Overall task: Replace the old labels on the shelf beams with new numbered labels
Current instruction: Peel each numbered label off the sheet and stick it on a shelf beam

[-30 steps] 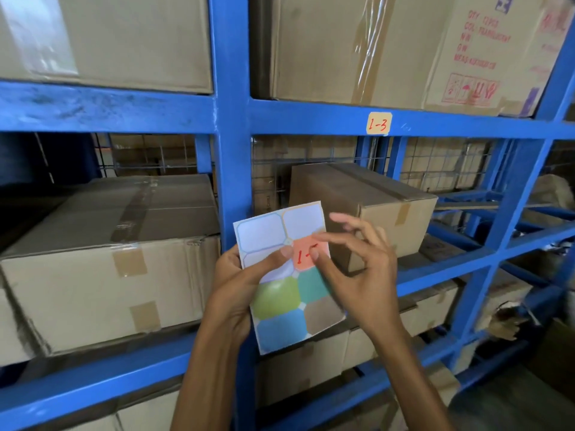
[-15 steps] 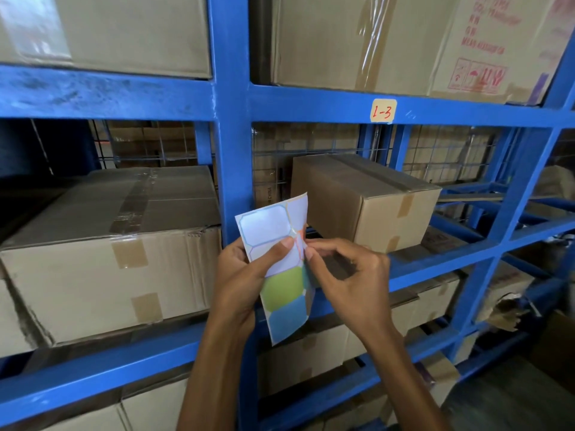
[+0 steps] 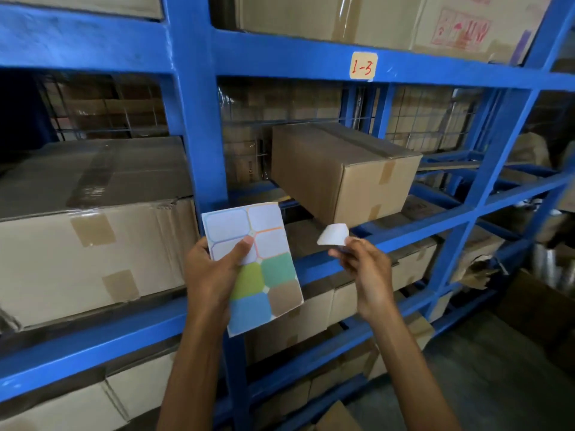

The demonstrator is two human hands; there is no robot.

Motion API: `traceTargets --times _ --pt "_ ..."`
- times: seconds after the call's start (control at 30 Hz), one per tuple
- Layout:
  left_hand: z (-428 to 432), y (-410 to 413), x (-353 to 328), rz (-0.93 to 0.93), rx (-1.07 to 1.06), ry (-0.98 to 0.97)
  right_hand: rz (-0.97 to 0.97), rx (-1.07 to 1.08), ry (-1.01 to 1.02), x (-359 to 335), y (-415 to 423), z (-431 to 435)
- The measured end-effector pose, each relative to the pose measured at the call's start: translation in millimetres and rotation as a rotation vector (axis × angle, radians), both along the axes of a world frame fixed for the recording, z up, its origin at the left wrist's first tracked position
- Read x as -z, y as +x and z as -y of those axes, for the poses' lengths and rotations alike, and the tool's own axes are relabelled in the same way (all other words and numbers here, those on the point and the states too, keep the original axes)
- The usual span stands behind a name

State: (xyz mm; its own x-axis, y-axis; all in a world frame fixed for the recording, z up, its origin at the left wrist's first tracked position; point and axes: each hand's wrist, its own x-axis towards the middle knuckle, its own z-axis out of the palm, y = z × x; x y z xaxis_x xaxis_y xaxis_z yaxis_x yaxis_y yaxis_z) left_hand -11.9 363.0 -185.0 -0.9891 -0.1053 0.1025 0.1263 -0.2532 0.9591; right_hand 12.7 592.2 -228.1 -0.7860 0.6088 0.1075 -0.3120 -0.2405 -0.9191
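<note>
A peeled label [image 3: 332, 234] curled white-side-out between the right hand's [image 3: 367, 269] pinched fingertips, beside the glossy sticker sheet [image 3: 253, 269].
The left hand [image 3: 211, 275] gripped the sheet, thumb on top; a "1-3" label [image 3: 362, 65] stuck to the blue steel beam [image 3: 280, 59] above a taped cardboard box [image 3: 342, 169].

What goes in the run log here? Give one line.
left hand: holds sticker sheet | right hand: pinches peeled label | 1-3 label: on beam

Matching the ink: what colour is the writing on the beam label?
Red, on the cream beam label, head view.
</note>
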Motion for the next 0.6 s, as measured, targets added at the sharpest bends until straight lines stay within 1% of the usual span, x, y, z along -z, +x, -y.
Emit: traceTargets --times 0.03,0.1,0.17,0.23,0.33,0.43,0.53,0.6 --pt "-1.0 0.1 6.5 0.007 0.000 -0.010 0.025 0.119 0.062 12.5 -3.3 -6.5" --pt "-5.2 1.7 17.9 0.013 0.004 -0.030 0.088 0.348 0.292 37.3 -10.7 -18.3" --pt "-6.4 4.7 24.1 0.006 0.013 -0.025 0.111 0.491 0.510 55.5 -16.4 -22.9" --pt "-11.6 5.7 33.7 0.021 0.020 -0.033 0.070 0.601 0.688 74.4 -23.9 -30.3" --pt "-19.2 5.0 54.3 0.048 0.007 -0.030 -0.013 0.654 0.907 102.8 -35.6 -41.5" --pt "-25.4 3.9 70.2 0.075 -0.006 -0.042 -0.038 0.665 1.055 128.0 -49.1 -49.4" --pt "-33.8 2.7 83.2 0.106 0.001 -0.064 0.015 0.673 1.088 147.6 -61.9 -55.9" --pt "-38.1 1.7 89.3 0.123 0.005 -0.075 0.048 0.690 1.074 156.0 -68.6 -59.8"
